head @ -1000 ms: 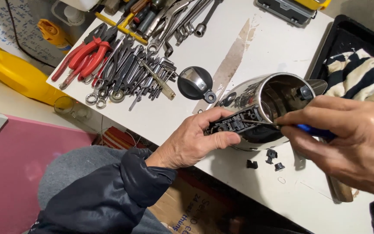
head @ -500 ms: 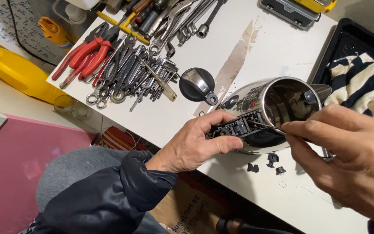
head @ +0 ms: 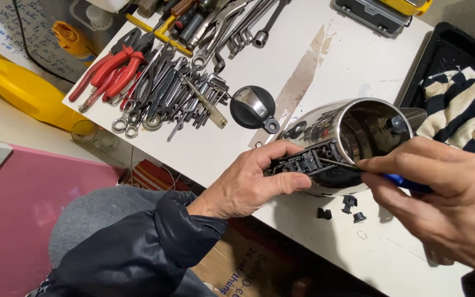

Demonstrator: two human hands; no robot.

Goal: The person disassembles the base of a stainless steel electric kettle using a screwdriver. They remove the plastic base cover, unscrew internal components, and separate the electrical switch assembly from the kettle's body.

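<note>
A shiny steel kettle (head: 353, 126) lies on its side on the white table (head: 331, 60), its open mouth facing me. My left hand (head: 251, 181) grips the kettle's black plastic handle part (head: 303, 163) from below. My right hand (head: 446, 192) holds a blue-handled screwdriver (head: 405, 181), its thin metal shaft pointing left into the black handle part. Three small black plastic pieces (head: 350, 206) lie on the table just under the kettle. The kettle's round black and chrome lid (head: 254, 106) rests to the left of it.
A heap of pliers, wrenches and screwdrivers (head: 160, 77) covers the table's far left. A yellow bottle with a green cap (head: 23, 88) stands off the left edge. A black tray with a striped cloth (head: 463, 104) sits at the right. A pink panel (head: 12, 220) lies below left.
My right hand has shifted slightly and the screwdriver tip now sits against the black handle part. My left hand keeps its grip; the kettle has barely moved.
</note>
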